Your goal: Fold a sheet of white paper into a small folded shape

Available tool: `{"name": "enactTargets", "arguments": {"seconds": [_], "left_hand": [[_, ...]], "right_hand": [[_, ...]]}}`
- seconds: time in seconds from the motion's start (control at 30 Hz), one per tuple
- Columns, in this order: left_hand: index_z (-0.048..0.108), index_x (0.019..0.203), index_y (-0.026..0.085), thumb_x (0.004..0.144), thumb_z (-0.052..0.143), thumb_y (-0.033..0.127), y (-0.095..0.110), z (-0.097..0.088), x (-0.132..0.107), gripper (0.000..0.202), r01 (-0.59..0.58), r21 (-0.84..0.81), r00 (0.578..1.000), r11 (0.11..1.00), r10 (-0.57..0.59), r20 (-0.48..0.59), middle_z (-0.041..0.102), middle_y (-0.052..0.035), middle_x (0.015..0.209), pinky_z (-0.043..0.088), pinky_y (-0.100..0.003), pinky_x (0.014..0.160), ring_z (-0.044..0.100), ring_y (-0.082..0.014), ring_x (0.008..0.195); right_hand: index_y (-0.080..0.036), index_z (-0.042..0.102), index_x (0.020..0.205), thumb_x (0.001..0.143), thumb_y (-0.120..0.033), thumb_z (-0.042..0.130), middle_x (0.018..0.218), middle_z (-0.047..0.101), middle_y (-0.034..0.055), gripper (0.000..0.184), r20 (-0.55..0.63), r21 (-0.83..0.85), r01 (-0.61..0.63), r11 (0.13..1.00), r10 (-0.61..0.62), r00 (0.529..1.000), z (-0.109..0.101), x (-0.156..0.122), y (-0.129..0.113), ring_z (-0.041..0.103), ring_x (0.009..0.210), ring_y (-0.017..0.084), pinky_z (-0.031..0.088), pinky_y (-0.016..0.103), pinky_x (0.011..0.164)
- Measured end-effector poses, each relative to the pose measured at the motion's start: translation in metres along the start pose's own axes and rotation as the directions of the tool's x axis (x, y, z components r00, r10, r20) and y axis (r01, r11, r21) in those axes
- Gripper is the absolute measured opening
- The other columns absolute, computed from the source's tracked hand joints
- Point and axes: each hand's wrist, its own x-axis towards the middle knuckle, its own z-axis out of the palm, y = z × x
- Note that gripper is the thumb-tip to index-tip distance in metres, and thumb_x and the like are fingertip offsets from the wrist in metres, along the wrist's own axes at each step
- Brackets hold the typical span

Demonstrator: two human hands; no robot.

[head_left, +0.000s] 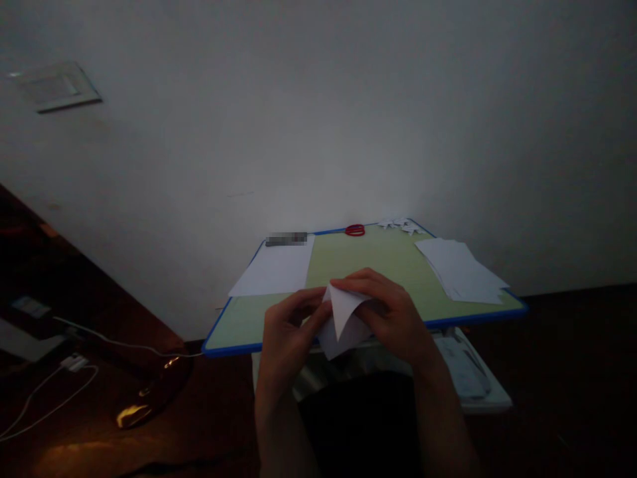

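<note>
Between my two hands is a piece of white paper [343, 312], partly folded, with a pointed flap hanging down in the middle. My left hand [296, 325] pinches its left edge between thumb and fingers. On the other side my right hand [385, 309] grips the upper right part, its fingertips along the top edge near the point. The paper is held in the air over the near edge of the table, above my lap. Some fingertips are hidden behind the paper.
The light green table [363, 259] has a blue rim. White sheets [279, 269] lie at left, more paper [460, 269] at right. Red-handled scissors [355, 230] and small folded paper pieces [401, 224] are at the back, against the wall. A white cable [129, 345] runs at left.
</note>
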Motion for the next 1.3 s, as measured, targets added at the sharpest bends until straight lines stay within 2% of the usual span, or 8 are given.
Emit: {"name": "enactTargets", "arguments": {"seconds": [0.13,0.3,0.43,0.53,0.67,0.87,1.07,1.3], "left_hand": [[0.085,0.108,0.020,0.084,0.089,0.032,-0.0022,-0.0014,-0.0008,0.027,-0.023,-0.011,0.999,1.000,0.024,0.040,0.086,-0.0079,0.089,0.065,-0.029,0.075,0.081,-0.0216,0.080],[0.084,0.115,0.021,0.087,0.086,0.033,-0.0053,-0.0053,-0.0010,0.030,-0.057,0.055,0.996,0.997,0.053,0.068,0.083,-0.0047,0.082,0.062,-0.026,0.068,0.077,-0.0178,0.071],[0.084,0.112,0.019,0.086,0.085,0.032,-0.0056,-0.0059,-0.0014,0.029,-0.056,0.060,0.998,0.997,0.054,0.023,0.083,-0.0060,0.083,0.060,-0.025,0.064,0.076,-0.0178,0.069],[0.084,0.111,0.019,0.087,0.085,0.031,-0.0062,-0.0051,-0.0022,0.027,-0.067,0.075,0.998,0.995,0.067,0.003,0.084,-0.0061,0.083,0.060,-0.024,0.065,0.075,-0.0173,0.070],[0.086,0.112,0.021,0.090,0.083,0.029,-0.0088,-0.0048,-0.0032,0.024,-0.142,0.118,0.990,0.983,0.142,0.009,0.085,-0.0048,0.085,0.060,-0.025,0.071,0.076,-0.0172,0.073],[0.088,0.112,0.025,0.100,0.072,0.033,-0.0061,-0.0071,-0.0053,0.021,-0.180,0.215,0.983,0.960,0.180,0.019,0.087,-0.0068,0.104,0.061,-0.033,0.090,0.081,-0.0232,0.096],[0.087,0.116,0.029,0.096,0.081,0.033,-0.0067,-0.0074,-0.0065,0.022,-0.219,0.205,0.975,0.954,0.209,0.070,0.087,-0.0045,0.102,0.059,-0.031,0.082,0.077,-0.0205,0.087],[0.086,0.107,0.030,0.095,0.082,0.023,-0.0101,-0.0023,-0.0032,0.014,-0.289,0.199,0.955,0.936,0.296,-0.003,0.083,0.0004,0.095,0.056,-0.027,0.080,0.074,-0.0154,0.085]], "right_hand": [[-0.038,0.077,0.133,0.098,-0.005,0.064,0.115,0.075,0.0039,0.050,-0.006,-0.019,0.016,1.000,-0.016,1.000,-0.0007,-0.0004,0.0030,0.072,0.106,0.021,0.061,0.039,0.095],[-0.038,0.075,0.135,0.099,-0.008,0.065,0.121,0.073,0.0049,0.049,-0.010,-0.033,0.017,0.999,-0.017,1.000,-0.0020,-0.0027,0.0029,0.070,0.113,0.022,0.059,0.041,0.100],[-0.036,0.071,0.144,0.100,-0.023,0.067,0.135,0.069,0.0082,0.046,0.082,0.009,-0.002,1.000,0.001,0.997,-0.0041,-0.0062,0.0003,0.067,0.126,0.028,0.058,0.048,0.106],[-0.035,0.074,0.140,0.107,-0.033,0.061,0.133,0.071,0.0079,0.036,0.073,0.040,-0.036,0.999,0.033,0.997,-0.0030,-0.0061,-0.0003,0.068,0.124,0.027,0.058,0.045,0.104],[-0.035,0.078,0.131,0.106,-0.028,0.066,0.122,0.076,0.0051,0.028,-0.011,0.002,-0.033,0.999,0.033,0.999,0.0012,-0.0041,0.0015,0.071,0.115,0.023,0.059,0.041,0.102],[-0.034,0.073,0.137,0.103,-0.025,0.073,0.123,0.078,0.0041,0.036,-0.008,-0.027,-0.044,0.999,0.044,0.999,0.0029,-0.0045,0.0023,0.071,0.112,0.021,0.058,0.039,0.102],[-0.032,0.076,0.131,0.100,-0.022,0.076,0.114,0.080,0.0033,0.033,-0.042,-0.052,-0.037,0.998,0.035,0.998,0.0026,-0.0041,0.0005,0.073,0.103,0.020,0.059,0.036,0.095],[-0.029,0.081,0.116,0.098,-0.024,0.078,0.103,0.082,0.0000,0.019,-0.087,-0.044,-0.056,0.997,0.052,0.995,0.0047,-0.0026,-0.0011,0.074,0.093,0.017,0.058,0.030,0.082]]}}
